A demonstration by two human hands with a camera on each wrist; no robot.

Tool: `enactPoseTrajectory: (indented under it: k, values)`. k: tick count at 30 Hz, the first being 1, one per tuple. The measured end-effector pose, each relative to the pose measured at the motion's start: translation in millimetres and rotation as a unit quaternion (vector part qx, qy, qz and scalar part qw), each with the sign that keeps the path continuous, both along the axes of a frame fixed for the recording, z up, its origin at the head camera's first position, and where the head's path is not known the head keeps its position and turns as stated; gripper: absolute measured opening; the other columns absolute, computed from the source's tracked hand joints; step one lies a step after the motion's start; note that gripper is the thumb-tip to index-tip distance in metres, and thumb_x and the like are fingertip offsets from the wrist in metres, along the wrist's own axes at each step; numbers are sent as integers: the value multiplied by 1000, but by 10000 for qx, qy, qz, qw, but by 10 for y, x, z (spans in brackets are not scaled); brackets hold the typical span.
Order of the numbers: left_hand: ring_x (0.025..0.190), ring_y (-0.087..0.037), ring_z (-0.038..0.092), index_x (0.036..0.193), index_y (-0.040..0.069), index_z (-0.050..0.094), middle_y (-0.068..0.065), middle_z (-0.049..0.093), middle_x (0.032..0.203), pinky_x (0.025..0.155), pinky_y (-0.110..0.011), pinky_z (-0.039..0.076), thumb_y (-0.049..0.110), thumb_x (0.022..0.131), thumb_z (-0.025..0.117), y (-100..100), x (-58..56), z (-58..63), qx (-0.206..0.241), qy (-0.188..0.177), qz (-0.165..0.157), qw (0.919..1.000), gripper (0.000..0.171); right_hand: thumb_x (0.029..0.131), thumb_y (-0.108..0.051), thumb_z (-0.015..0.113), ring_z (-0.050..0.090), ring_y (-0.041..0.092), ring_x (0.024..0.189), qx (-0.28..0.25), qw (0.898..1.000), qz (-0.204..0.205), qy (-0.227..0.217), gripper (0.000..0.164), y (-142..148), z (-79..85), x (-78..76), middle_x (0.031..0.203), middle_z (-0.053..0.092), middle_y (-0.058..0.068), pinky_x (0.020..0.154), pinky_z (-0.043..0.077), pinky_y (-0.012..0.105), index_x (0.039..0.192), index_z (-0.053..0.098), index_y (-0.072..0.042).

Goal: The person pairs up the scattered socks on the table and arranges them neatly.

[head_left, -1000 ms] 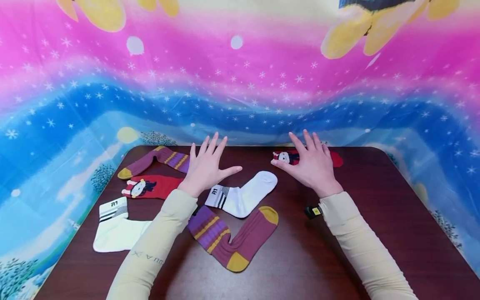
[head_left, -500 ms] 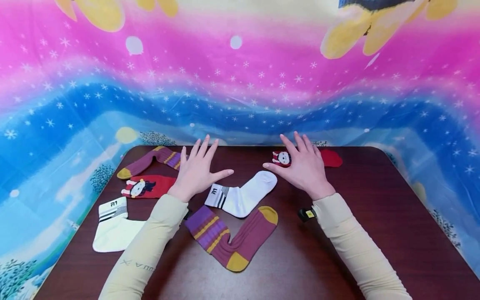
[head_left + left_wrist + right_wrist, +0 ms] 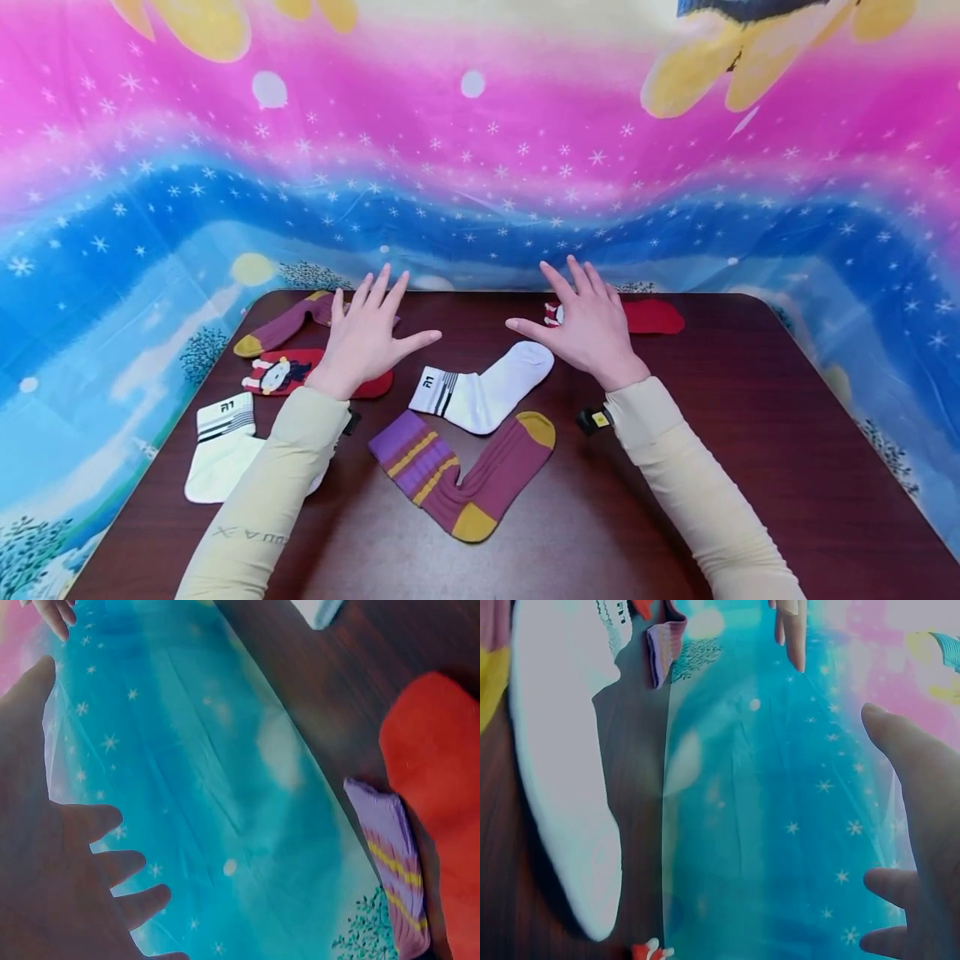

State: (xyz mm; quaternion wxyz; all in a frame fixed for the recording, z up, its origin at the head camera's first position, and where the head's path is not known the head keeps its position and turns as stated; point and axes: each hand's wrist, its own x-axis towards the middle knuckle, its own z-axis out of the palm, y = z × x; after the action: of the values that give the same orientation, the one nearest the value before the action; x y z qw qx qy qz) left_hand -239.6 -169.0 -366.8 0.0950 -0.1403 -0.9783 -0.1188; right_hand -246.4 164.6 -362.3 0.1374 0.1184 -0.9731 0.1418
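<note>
My left hand [image 3: 365, 337] is held up with fingers spread, overlapping a red sock [image 3: 281, 373] with a cartoon face and a purple-and-yellow striped sock [image 3: 281, 327] behind it. Nothing is in its palm. My right hand [image 3: 588, 329], likewise spread and holding nothing, covers part of a second red sock [image 3: 654, 317] near the far edge. Between the hands lies a white sock [image 3: 491, 392] with black stripes. Nearer to me is a second purple striped sock [image 3: 472, 479], bent in a V. Under the left forearm, a second white sock [image 3: 221, 458] is partly hidden.
The dark wooden table [image 3: 750, 467] has rounded far corners. A printed cloth [image 3: 480, 183] with snowflakes hangs behind it and along both sides. A small black device [image 3: 594, 420] shows at the right wrist, and the sleeves are cream.
Both hands have drifted left, still spread. More of the right-hand red sock's toe end shows, while the left forearm hides a different part of the left white sock. The socks have stayed put.
</note>
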Motion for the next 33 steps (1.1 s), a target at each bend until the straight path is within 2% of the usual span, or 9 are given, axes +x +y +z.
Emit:
enactPoseTrajectory:
  k: [10,17,22,26,33]
  values:
    - [151,-43,10,166,24,12,-12,7,169,112,-69,-5,87,84,45,-260,-15,106,46,31,197,9998,109,77,-92,46,15,38,152,-34,9998,179,-76,105,-241,85,-82,168,17,10,113,18,68,163,25,-35]
    - [149,-46,13,166,22,12,-14,7,169,111,-72,-4,83,86,49,-466,35,177,130,-26,349,9993,107,75,-97,37,16,36,152,35,9991,398,-136,108,-485,50,-93,168,18,8,114,19,64,163,23,-37]
    - [148,-47,15,165,20,12,-17,9,168,111,-73,-3,81,87,49,-590,64,170,207,-91,366,9991,106,76,-96,37,20,35,151,-44,9983,580,-43,108,-632,21,-76,166,23,8,115,22,61,163,28,-31]
    - [146,-48,20,165,16,18,-21,16,166,110,-74,2,79,88,52,-680,67,161,274,-120,421,9987,105,79,-94,37,24,34,150,-82,9976,686,-18,107,-757,13,-70,165,26,9,115,24,59,162,30,-26]
    - [139,-51,33,156,8,40,-25,36,156,108,-75,11,77,90,52,-857,53,210,416,-140,555,9975,97,85,-89,37,23,31,150,-58,9964,845,-25,101,-941,63,-71,165,27,7,115,25,55,162,31,-25]
